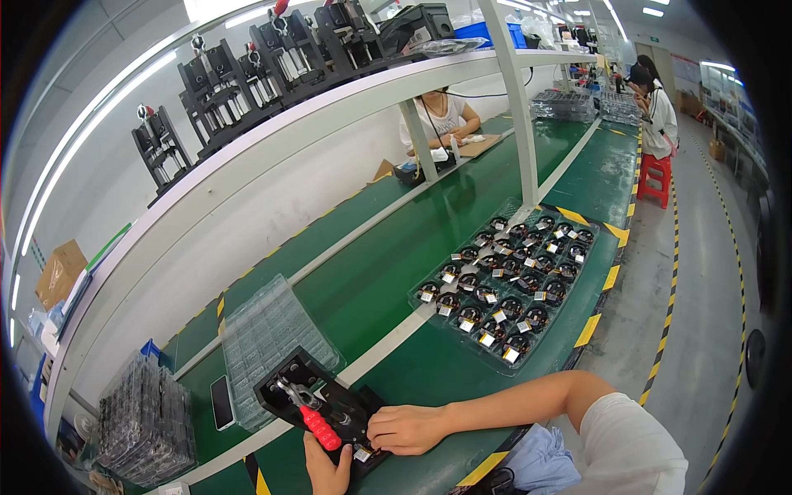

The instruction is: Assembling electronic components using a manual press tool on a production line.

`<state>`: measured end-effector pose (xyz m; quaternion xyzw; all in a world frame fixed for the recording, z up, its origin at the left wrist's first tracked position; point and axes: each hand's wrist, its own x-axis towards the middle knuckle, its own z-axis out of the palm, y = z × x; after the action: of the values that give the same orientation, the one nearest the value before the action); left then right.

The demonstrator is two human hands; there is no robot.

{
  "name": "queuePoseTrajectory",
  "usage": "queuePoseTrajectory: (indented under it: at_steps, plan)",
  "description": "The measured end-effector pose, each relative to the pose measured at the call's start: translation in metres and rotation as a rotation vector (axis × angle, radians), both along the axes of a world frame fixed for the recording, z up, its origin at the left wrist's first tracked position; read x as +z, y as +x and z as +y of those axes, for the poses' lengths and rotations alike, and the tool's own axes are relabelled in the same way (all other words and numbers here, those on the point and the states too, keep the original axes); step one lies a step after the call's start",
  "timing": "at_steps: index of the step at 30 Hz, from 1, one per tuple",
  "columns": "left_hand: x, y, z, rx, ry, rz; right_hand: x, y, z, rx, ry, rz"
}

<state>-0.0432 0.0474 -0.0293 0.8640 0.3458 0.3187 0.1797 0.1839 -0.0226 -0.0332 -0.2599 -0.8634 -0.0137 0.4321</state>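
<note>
A black toggle-clamp fixture (285,388) with a red ribbed handle (320,427) stands on the green bench in front of me. My left hand (328,472) is at its near side, just below the handle, with thumb and finger stretched apart. My right hand (408,429) reaches in from the right, its fingers bent and pressed together at the fixture's base. Between my hands shows a small part with a white label (361,454); most of it is hidden. My right fingertips are at this part, but what they pinch is covered.
A clear tray (505,363) of round black parts with white labels lies to the right. Left are an empty clear tray (268,330), a phone (222,403) and stacked trays (144,429). More clamp fixtures (219,99) line the shelf above. A co-worker (441,120) sits across the bench.
</note>
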Motion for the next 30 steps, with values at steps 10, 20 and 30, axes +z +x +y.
queuePoseTrajectory:
  at_steps: [10,20,30]
  plan:
    - [0.0016,0.0008,0.0013,-0.032,0.022,-0.017,-0.0003,0.0003,0.0007,-0.032,0.003,-0.014]
    - [0.0017,-0.0007,0.0013,-0.006,-0.023,0.044,-0.0003,0.0004,0.0004,-0.048,-0.013,0.002]
    - [0.0053,0.002,-0.0013,-0.016,-0.003,-0.009,0.0004,0.0007,-0.0008,-0.053,-0.018,-0.003]
